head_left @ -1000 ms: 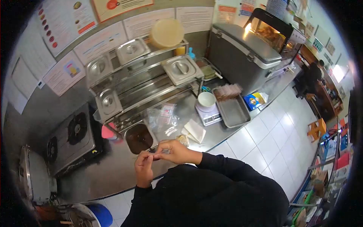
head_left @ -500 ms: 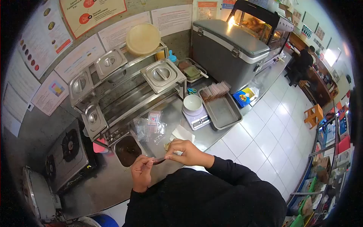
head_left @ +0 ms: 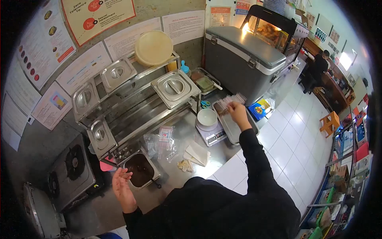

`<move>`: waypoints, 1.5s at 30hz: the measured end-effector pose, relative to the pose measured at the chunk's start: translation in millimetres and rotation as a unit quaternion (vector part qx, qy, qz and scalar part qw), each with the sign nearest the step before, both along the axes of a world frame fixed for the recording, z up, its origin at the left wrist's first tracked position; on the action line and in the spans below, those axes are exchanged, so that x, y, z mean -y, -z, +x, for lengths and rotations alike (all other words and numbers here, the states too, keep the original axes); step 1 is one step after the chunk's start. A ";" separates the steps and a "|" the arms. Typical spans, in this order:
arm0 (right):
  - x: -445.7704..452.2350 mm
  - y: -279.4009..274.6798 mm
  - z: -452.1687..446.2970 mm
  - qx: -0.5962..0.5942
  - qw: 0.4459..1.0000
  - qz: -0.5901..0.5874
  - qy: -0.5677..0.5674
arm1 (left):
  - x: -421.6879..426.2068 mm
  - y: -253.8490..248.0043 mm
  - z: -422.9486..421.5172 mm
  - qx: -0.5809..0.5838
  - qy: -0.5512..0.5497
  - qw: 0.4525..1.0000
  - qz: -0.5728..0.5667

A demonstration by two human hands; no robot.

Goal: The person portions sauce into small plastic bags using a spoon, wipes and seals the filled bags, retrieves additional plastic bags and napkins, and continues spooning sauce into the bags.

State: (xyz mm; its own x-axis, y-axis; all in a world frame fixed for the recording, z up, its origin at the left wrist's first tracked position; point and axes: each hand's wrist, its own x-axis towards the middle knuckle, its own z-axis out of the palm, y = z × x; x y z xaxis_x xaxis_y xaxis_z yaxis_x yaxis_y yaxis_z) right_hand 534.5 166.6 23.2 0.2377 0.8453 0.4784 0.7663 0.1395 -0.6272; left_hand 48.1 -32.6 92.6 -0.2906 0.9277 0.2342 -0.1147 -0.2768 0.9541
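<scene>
Two hands in the head view: our left hand (head_left: 122, 189), loose and empty, near the pan (head_left: 152, 167); our right hand (head_left: 238, 114) at the packets (head_left: 234, 98) by the tray (head_left: 231, 129), pinch unclear; we'd best keep fingertips light

Metal counter (head_left: 89, 205), two-burner stove (head_left: 81, 175) at left end, steel rack (head_left: 140, 126) along wall side, pan of dark liquid (head_left: 138, 169), clear plastic bags (head_left: 164, 140), folded white paper (head_left: 196, 154), crumpled scrap (head_left: 185, 165) near it, scale (head_left: 214, 137) just beside metal tray (head_left: 230, 129), large grey cooler (head_left: 242, 55) beyond.
</scene>
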 end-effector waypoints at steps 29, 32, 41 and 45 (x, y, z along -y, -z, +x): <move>-71.1 72.6 -3.5 0.012 0.996 -0.085 0.012 | -45.6 11.1 -4.0 -0.029 0.053 0.995 -0.079; -63.7 65.2 -11.8 -0.010 0.992 -0.127 -0.005 | -51.1 3.1 6.5 -0.035 0.080 0.993 -0.082; -14.9 44.9 11.1 -0.020 0.997 -0.026 -0.076 | -144.5 -16.3 140.8 -0.291 0.372 0.881 0.033; 23.3 28.3 -2.2 -0.053 0.993 -0.084 -0.060 | -225.1 39.1 228.2 -0.443 0.409 0.798 -0.010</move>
State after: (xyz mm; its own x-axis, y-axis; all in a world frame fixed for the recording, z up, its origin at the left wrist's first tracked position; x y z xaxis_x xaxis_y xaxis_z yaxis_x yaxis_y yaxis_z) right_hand 532.3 143.3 -5.1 0.1719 0.9365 0.3057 0.6795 0.1120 -0.7251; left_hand 276.3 192.5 53.5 0.6847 0.7288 -0.0057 0.4735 -0.4389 0.7637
